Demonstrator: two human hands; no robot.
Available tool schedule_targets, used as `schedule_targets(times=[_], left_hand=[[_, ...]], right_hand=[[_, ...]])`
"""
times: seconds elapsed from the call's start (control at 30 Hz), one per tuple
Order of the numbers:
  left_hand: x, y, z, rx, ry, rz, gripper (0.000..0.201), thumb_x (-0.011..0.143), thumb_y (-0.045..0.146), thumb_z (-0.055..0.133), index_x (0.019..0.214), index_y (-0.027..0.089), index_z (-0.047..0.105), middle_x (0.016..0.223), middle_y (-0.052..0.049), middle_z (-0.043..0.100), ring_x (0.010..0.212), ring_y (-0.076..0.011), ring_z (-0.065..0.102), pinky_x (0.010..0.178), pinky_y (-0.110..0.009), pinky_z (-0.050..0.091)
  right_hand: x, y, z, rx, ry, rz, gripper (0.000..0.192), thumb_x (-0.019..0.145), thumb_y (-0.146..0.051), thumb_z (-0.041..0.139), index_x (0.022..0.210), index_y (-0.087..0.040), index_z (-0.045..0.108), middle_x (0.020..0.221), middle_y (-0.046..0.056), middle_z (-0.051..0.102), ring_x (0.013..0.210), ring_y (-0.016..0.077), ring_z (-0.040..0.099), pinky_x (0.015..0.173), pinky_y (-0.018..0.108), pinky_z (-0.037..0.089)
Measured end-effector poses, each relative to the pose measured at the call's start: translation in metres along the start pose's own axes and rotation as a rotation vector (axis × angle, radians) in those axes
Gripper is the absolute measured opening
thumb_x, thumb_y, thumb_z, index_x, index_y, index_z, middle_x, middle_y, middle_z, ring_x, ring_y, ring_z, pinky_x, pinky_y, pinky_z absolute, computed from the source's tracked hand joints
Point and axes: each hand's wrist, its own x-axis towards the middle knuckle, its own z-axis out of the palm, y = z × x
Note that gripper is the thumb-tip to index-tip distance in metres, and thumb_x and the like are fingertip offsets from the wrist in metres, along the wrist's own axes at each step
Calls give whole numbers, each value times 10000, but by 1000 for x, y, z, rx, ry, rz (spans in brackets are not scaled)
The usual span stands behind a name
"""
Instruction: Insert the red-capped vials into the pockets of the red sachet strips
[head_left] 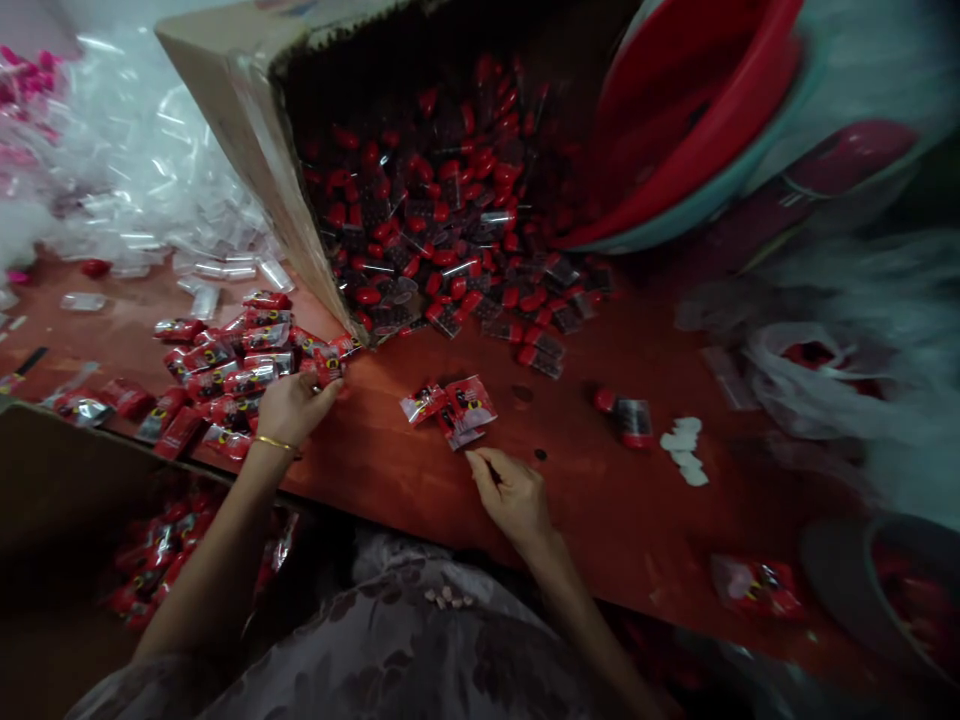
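Observation:
My left hand [292, 408] is at the right end of a pile of red-wrapped small bottles [214, 375]. Its thumb and fingers are closed on one red-wrapped bottle [328, 366], whose lower part they cover. A few flat red printed wrappers [469, 400] lie loosely overlapped on the red-brown tabletop [390, 460]. At their lower corner, my right hand [514, 495] pinches the edge of a wrapper between thumb and forefinger.
A tipped cardboard box [247, 130] spills red-capped clear bottles [450, 220]. Clear plastic containers [165, 150] are heaped at left, red basin [720, 120] at upper right. White discs [684, 450] and one red-capped bottle [630, 420] lie at right. Below left, an open box holds wrapped bottles [161, 555].

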Motion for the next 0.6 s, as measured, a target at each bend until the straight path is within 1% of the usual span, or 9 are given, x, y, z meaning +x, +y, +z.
schedule_targets(times=[0.07, 0.13, 0.23, 0.3, 0.33, 0.4, 0.47, 0.53, 0.6], left_hand=[[9, 3, -11, 274, 32, 24, 401, 699, 529, 518, 691, 154, 660, 676, -136, 656, 781, -327, 613, 600, -332, 388], [11, 8, -16, 382, 111, 23, 501, 716, 557, 494, 912, 125, 656, 786, -173, 668, 813, -344, 606, 638, -367, 403], [0, 19, -8, 308, 369, 75, 639, 758, 552, 472, 1206, 97, 509, 929, -197, 648, 874, -333, 591, 714, -399, 414], [-14, 30, 8, 229, 442, 209, 560, 806, 502, 441, 1215, 127, 509, 971, -175, 636, 915, -304, 582, 770, -397, 413], [-20, 35, 19, 204, 397, 317, 498, 823, 473, 430, 1184, 148, 541, 985, -159, 637, 932, -289, 581, 794, -390, 414], [-29, 45, 43, 200, 227, 583, 428, 835, 427, 435, 1148, 170, 575, 1116, -149, 611, 1032, -276, 554, 876, -396, 398], [-33, 49, 65, 235, 72, 784, 414, 836, 397, 454, 1171, 183, 569, 1302, -150, 503, 1197, -294, 450, 977, -440, 334], [-33, 47, 81, 237, -15, 860, 379, 843, 359, 457, 1161, 198, 585, 1345, -138, 469, 1273, -299, 371, 1018, -468, 296], [-31, 41, 89, 180, -35, 838, 316, 854, 299, 443, 1096, 221, 630, 1276, -116, 544, 1266, -286, 391, 1026, -480, 295]], right_hand=[[-2, 7, -6, -19, 34, 17, 231, 890, -268, 462, 748, -171, 615, 615, 18, 663, 520, 112, 601, 534, 204, 432], [-4, 15, -13, -39, 62, 62, 234, 889, -280, 465, 750, -173, 619, 622, 21, 669, 520, 113, 604, 527, 203, 434], [-5, 26, -20, -65, 92, 160, 248, 886, -308, 465, 755, -174, 628, 632, 27, 675, 523, 120, 609, 519, 208, 436], [-4, 31, -21, -69, 100, 206, 260, 885, -324, 463, 760, -173, 634, 643, 33, 681, 526, 124, 614, 517, 210, 437], [-4, 32, -20, -69, 99, 214, 261, 885, -327, 462, 770, -172, 638, 650, 36, 685, 531, 126, 618, 519, 210, 439], [-3, 34, -17, -84, 88, 201, 256, 884, -325, 461, 794, -171, 645, 672, 41, 694, 551, 132, 627, 534, 215, 442], [-2, 34, -13, -110, 79, 162, 253, 883, -318, 460, 806, -171, 651, 693, 49, 700, 578, 143, 636, 562, 226, 448], [-3, 34, -12, -117, 78, 129, 252, 881, -308, 460, 792, -172, 652, 681, 51, 697, 582, 148, 632, 574, 235, 446], [-5, 34, -14, -85, 80, 127, 245, 877, -301, 462, 776, -179, 648, 640, 41, 681, 563, 144, 619, 567, 234, 442]])
